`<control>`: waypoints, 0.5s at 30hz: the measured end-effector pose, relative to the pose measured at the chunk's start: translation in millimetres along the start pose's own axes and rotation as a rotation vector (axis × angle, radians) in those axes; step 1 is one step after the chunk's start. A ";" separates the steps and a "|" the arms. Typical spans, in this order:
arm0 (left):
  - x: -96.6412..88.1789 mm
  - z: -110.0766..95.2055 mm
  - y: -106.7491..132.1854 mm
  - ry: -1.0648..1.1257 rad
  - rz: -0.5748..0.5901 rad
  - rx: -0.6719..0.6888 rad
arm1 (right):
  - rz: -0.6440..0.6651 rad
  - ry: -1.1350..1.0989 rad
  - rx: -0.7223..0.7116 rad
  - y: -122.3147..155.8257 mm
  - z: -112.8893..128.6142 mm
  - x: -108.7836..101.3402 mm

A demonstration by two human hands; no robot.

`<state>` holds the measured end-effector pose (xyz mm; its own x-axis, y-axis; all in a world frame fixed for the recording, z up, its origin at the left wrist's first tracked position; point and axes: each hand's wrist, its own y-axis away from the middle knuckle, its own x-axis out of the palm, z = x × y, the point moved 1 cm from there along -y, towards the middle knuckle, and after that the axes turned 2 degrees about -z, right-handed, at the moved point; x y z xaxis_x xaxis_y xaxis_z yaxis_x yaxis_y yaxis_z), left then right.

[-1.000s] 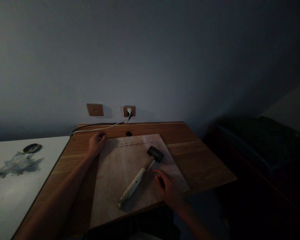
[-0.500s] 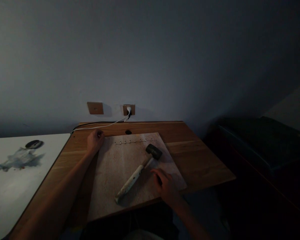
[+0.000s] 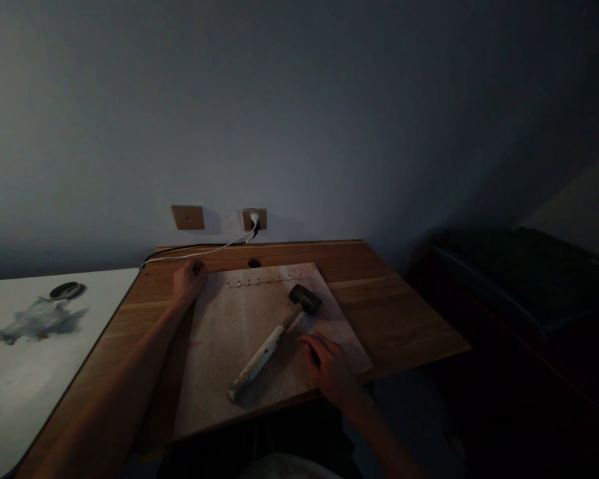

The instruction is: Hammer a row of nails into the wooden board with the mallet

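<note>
Mallet, black-headed and whitish-handled (image 3: 274, 338), lies unheld left of the half-curled right hand (image 3: 329, 369); silvery metal pieces (image 3: 257, 281) already stand rowed on the pale rectangular board (image 3: 219, 352), right of the half-curled left hand (image 3: 188, 282); grips unclear.

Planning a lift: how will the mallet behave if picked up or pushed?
The mallet is probably head-heavy, given its bulky dark head. Its straight handle looks stiff. Pushed, that long handle would likely make it pivot, not roll.
</note>
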<state>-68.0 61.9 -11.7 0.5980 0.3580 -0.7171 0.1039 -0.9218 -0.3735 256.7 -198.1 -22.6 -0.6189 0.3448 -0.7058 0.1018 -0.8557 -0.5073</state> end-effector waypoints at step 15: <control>-27.2 -7.6 26.2 -0.155 -0.011 -0.074 | -0.058 0.255 -0.130 -2.5 11.6 -1.5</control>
<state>-75.5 27.0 2.5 0.4677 0.3812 -0.7975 0.1710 -0.9242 -0.3415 248.3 -201.1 -14.5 -0.4129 0.4918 -0.7666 0.1810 -0.7806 -0.5983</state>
